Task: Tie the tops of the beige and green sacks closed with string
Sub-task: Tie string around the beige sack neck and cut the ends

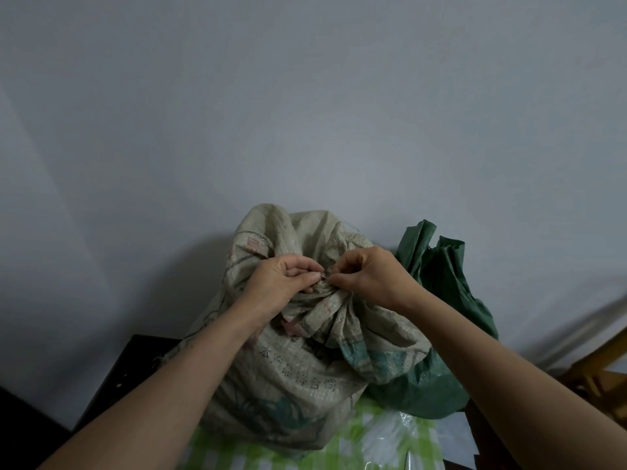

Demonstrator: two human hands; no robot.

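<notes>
A full beige woven sack (291, 378) with faded print stands in front of me, its top bunched into a neck. My left hand (281, 279) and my right hand (369, 273) meet at that neck, fingers curled. Both pinch a thin string (324, 277) there, of which only a small bit shows between the fingertips. Loose sack fabric rises behind the hands. To the right, partly behind the beige one, stands a green sack (437, 337) with its top open and upright.
Both sacks sit on a green and white checked cloth (356, 446) with a clear plastic bag (393, 432) on it. A dark table edge (115, 378) shows at left, a wooden frame (600, 364) at right. A plain grey wall stands close behind.
</notes>
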